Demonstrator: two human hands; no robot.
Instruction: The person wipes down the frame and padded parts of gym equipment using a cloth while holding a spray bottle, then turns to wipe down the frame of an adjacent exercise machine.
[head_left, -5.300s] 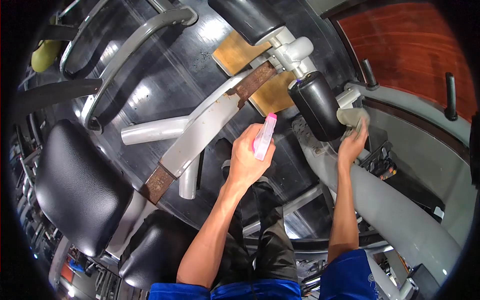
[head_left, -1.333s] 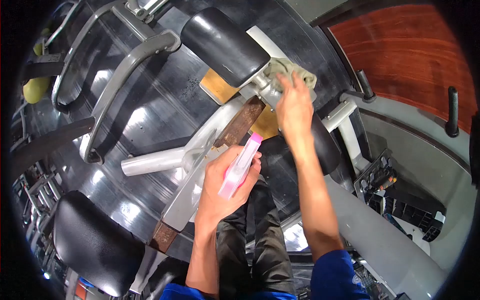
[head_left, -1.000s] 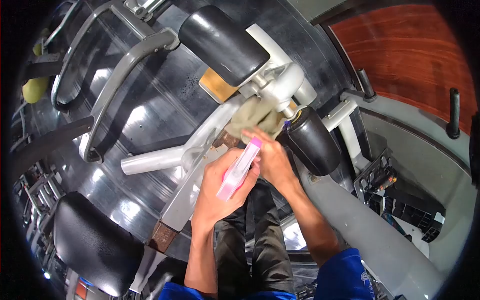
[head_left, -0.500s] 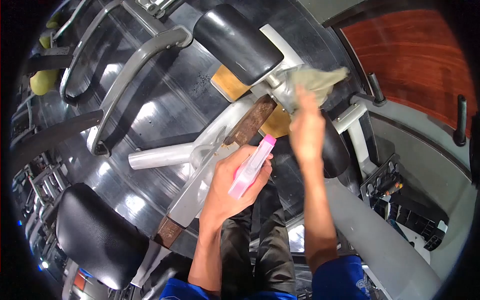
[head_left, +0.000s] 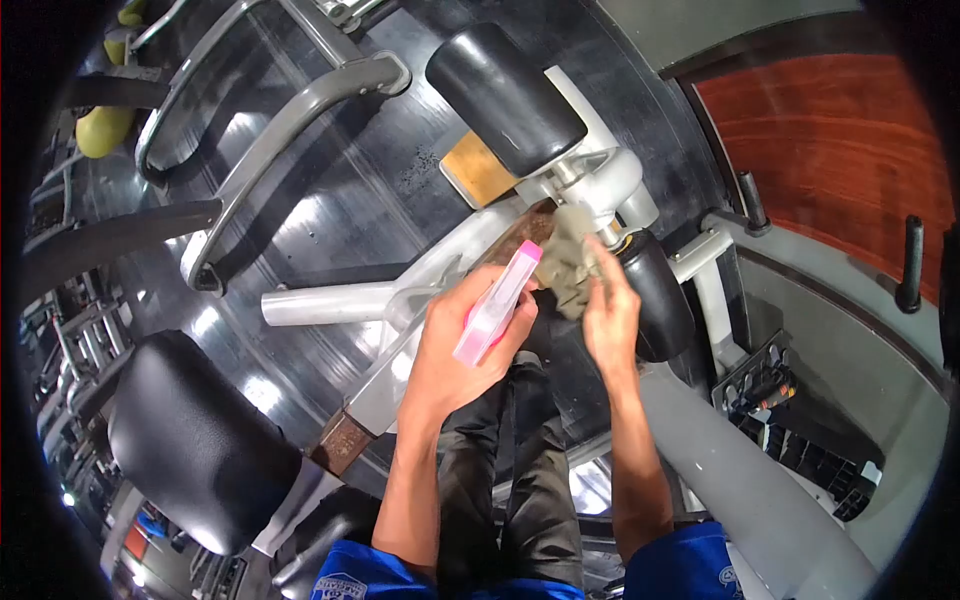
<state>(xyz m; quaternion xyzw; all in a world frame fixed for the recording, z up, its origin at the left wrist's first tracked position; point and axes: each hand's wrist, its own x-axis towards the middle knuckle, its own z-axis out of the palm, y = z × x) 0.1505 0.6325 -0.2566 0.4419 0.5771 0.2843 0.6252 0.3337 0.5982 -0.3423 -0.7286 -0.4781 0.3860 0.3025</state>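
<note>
Cloth (head_left: 570,280) bunched just beside the joint (head_left: 612,178), grasped in the right hand (head_left: 612,320); from here, can't be sure it touches metal. Left hand (head_left: 455,345) wrapped around a pink-and-clear sprayer (head_left: 492,315), near the grey beam (head_left: 385,385). Black rollers (head_left: 505,100) either side of the joint. Red panel (head_left: 820,150) off right.

Pink and whitish sprayer (head_left: 497,305) — khaki cloth (head_left: 570,262) — black roller (head_left: 507,100)

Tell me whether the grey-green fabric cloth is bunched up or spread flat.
Bunched up: the grey-green fabric cloth shows uneven folds and dark creases rather than one flat sheet.
</note>
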